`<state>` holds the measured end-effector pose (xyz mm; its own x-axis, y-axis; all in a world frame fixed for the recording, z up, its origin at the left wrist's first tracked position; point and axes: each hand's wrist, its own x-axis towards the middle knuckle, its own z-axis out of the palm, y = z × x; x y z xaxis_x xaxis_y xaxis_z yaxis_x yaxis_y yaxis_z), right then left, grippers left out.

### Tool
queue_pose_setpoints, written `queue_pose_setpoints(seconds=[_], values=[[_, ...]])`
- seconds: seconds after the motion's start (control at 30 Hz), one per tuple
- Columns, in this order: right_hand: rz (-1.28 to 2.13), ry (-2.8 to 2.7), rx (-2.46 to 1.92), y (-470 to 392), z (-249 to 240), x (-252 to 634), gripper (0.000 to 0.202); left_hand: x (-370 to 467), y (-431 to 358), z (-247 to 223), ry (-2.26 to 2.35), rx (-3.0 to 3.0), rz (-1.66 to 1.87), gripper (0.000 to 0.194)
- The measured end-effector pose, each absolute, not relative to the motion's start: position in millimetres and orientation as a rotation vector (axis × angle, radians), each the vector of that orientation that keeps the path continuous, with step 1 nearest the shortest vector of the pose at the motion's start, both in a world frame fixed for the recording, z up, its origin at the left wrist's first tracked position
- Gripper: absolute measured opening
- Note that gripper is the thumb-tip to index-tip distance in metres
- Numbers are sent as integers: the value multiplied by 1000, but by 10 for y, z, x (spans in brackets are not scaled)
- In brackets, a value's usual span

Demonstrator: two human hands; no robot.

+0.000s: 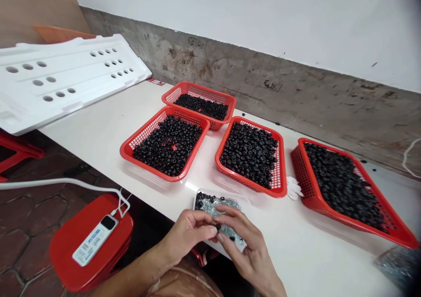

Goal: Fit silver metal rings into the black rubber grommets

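My left hand point(192, 233) pinches a small black ring point(217, 227) between thumb and fingers at the table's front edge. Thumb and fingertips of my right hand point(245, 240) close on the same ring from the right. Beneath both hands lies a white tray point(196, 197), partly hidden by them. It holds small clear glittering pieces point(210, 206) and some black rings point(199, 200) in its left corner. Just beyond the tray are a red basket point(184, 174) and another red basket point(279, 191), both filled with black rings.
Another ring-filled red basket point(232, 108) stands by the wall, one more point(312, 200) at right. A white glove-like item point(294, 188) lies between baskets. White foam board point(75, 64) spans the left. A power strip point(95, 240) rests on a red stool point(66, 244); a plastic bag point(399, 264) lies lower right.
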<state>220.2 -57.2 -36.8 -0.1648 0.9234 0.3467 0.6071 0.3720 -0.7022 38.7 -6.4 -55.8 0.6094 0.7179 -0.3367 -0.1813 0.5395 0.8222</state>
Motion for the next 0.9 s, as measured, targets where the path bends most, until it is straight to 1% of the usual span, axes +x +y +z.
queue_pose_setpoints(seconds=[0.13,0.27,0.37,0.67,0.9], values=[[240,-1981,-1366,-622,-397,2126,35,395,-72,-560,747,849,625,19],[-58,-2057,-1358,-598,-437,2016,36,412,-69,-527,738,877,635,18],[-182,-2035,-1372,-567,-460,1957,37,418,-59,-507,762,876,653,17],[-243,-2043,-1358,-559,-480,1935,29,406,-57,-532,772,953,657,17],[-284,-2123,-1323,-547,-491,2000,30,399,-66,-569,774,1068,628,22]])
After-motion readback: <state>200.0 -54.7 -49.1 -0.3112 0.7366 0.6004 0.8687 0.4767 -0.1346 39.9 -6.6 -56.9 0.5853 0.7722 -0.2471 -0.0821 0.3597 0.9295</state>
